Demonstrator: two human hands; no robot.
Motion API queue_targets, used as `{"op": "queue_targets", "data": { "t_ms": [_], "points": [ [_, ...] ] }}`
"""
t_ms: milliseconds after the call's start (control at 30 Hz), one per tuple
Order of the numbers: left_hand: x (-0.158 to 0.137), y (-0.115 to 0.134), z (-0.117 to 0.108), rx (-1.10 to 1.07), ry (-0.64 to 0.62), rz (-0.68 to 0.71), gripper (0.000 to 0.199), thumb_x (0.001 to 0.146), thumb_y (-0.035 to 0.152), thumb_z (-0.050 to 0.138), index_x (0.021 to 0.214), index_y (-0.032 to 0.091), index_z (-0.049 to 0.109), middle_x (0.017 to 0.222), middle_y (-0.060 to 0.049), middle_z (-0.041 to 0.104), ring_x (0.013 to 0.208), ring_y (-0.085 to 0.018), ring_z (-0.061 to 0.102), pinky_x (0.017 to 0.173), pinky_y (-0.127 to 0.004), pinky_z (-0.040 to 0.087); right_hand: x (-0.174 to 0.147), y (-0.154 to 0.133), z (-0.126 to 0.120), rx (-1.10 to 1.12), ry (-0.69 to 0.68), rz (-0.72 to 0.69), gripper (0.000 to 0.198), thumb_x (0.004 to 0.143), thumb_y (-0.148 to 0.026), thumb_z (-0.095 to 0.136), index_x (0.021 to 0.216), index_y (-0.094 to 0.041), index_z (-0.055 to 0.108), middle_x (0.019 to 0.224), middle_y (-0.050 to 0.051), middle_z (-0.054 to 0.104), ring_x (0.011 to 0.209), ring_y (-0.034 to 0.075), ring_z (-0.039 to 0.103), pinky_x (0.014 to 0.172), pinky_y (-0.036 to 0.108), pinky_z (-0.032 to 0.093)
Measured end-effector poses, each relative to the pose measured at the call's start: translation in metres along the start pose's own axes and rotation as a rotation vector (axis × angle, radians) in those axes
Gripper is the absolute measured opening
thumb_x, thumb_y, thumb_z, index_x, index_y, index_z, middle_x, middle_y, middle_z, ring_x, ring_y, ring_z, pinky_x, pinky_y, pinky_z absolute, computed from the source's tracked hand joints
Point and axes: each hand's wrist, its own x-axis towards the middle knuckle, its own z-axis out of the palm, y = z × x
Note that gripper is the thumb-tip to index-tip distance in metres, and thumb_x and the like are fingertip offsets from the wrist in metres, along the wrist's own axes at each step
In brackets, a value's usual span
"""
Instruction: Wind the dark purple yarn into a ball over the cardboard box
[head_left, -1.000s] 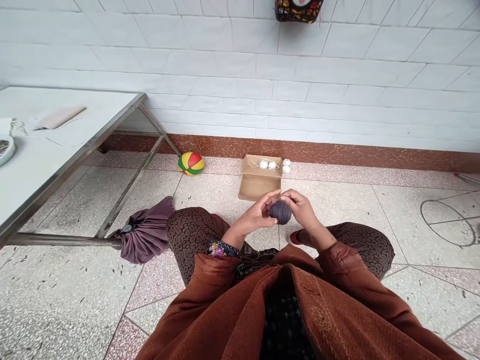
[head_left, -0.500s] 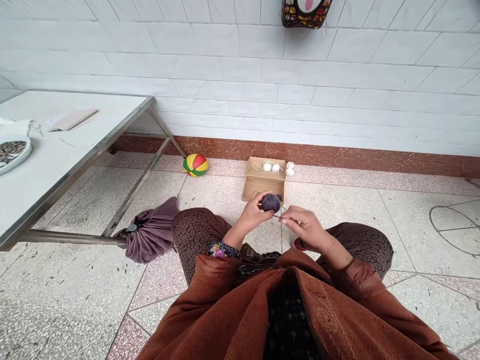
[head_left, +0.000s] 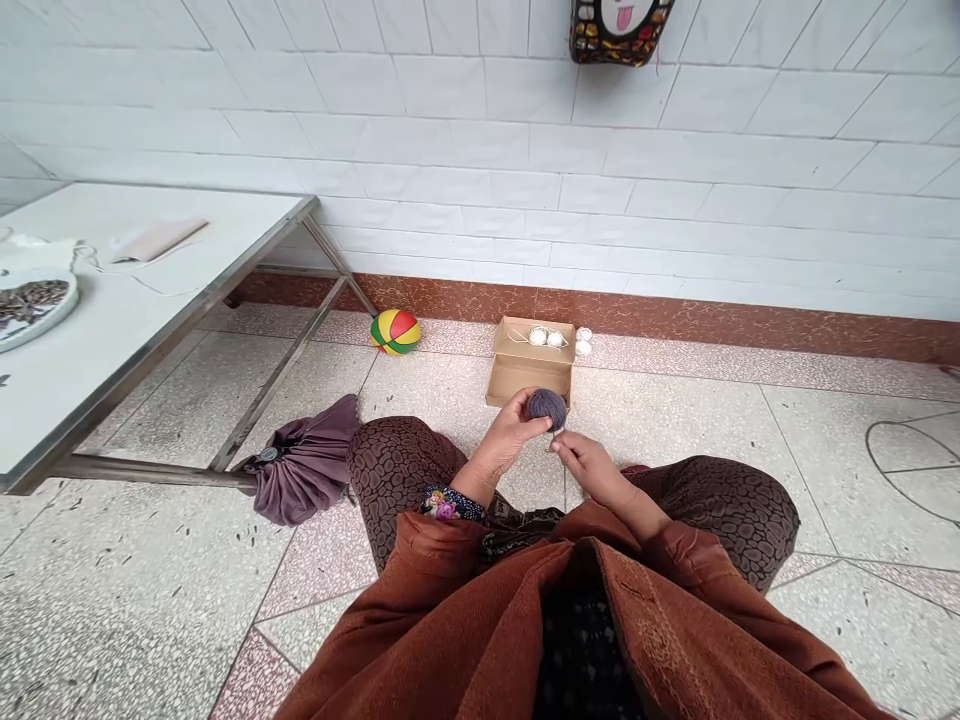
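A small ball of purple-grey yarn [head_left: 548, 405] is held up over my knees by my left hand [head_left: 512, 433], fingers wrapped round its left side. Just below and right of the ball, my right hand [head_left: 590, 463] pinches a thin strand of the same yarn near the ball. I sit on the floor in patterned brown trousers and a rust-brown coat. Right behind the ball lies an open cardboard box [head_left: 531, 366] with two small white balls at its far end.
A steel-framed white table [head_left: 135, 310] stands at the left with a plate of seeds [head_left: 30, 305] and a flat book. A purple cloth bundle [head_left: 304, 462] lies by my left knee. A multicoloured ball [head_left: 395, 331] rests by the tiled wall. A colourful bag [head_left: 619, 28] hangs above.
The right hand came off the ball and dropped lower, now pinching the strand close below it. The left hand kept the ball, lifting it slightly toward the box.
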Motion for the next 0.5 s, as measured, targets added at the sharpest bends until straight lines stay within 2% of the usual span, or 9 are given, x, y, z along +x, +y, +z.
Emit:
{"op": "queue_targets", "data": {
  "t_ms": [100,167,267,333,433,500],
  "points": [
    [0.003,-0.003,-0.003,0.168,0.115,0.030,0.054,0.063,0.023,0.080,0.115,0.018,0.066,0.114,-0.008,0.067,0.106,-0.023,0.060,0.098,-0.036,0.045,-0.008,-0.018,-0.010,0.006,-0.142,-0.116,0.036,0.103,-0.047,0.048,0.083,-0.022,0.065,0.079,0.005,0.066,0.076,0.020,0.061,0.074,0.033,0.051],
    [0.003,-0.003,-0.004,0.265,0.105,0.026,0.058,0.062,0.020,0.080,0.119,0.019,0.065,0.119,-0.008,0.066,0.109,-0.023,0.060,0.100,-0.037,0.044,-0.004,-0.032,-0.026,0.052,-0.125,-0.152,0.034,0.102,-0.047,0.051,0.084,-0.023,0.067,0.077,0.005,0.065,0.074,0.019,0.061,0.072,0.033,0.051],
    [-0.001,-0.001,-0.002,0.269,-0.014,-0.036,0.067,0.065,0.020,0.079,0.129,0.020,0.062,0.122,-0.008,0.066,0.109,-0.023,0.061,0.099,-0.037,0.044,0.012,-0.046,-0.052,0.085,0.001,-0.130,0.030,0.100,-0.046,0.057,0.086,-0.023,0.070,0.077,0.004,0.064,0.072,0.019,0.059,0.071,0.033,0.050],
    [-0.003,0.000,-0.001,0.219,-0.111,-0.076,0.077,0.065,0.021,0.081,0.137,0.023,0.057,0.122,-0.008,0.067,0.107,-0.023,0.061,0.095,-0.036,0.045,0.027,-0.044,-0.063,0.066,0.071,-0.126,0.029,0.098,-0.047,0.060,0.086,-0.024,0.071,0.079,0.004,0.065,0.075,0.019,0.060,0.073,0.034,0.050],
    [-0.007,0.000,0.001,0.082,-0.245,-0.108,0.087,0.064,0.024,0.085,0.144,0.026,0.052,0.114,-0.007,0.068,0.103,-0.023,0.062,0.091,-0.035,0.045,0.044,-0.028,-0.061,0.054,0.170,-0.084,0.032,0.097,-0.051,0.060,0.082,-0.024,0.070,0.080,0.004,0.066,0.079,0.020,0.061,0.078,0.034,0.050],
    [-0.009,0.001,0.002,-0.041,-0.268,-0.115,0.083,0.065,0.027,0.085,0.143,0.026,0.055,0.113,-0.007,0.068,0.101,-0.022,0.062,0.087,-0.032,0.046,0.045,-0.013,-0.048,0.066,0.216,-0.012,0.035,0.096,-0.053,0.059,0.080,-0.022,0.067,0.078,0.004,0.066,0.078,0.020,0.061,0.077,0.034,0.049]
  ]
}}
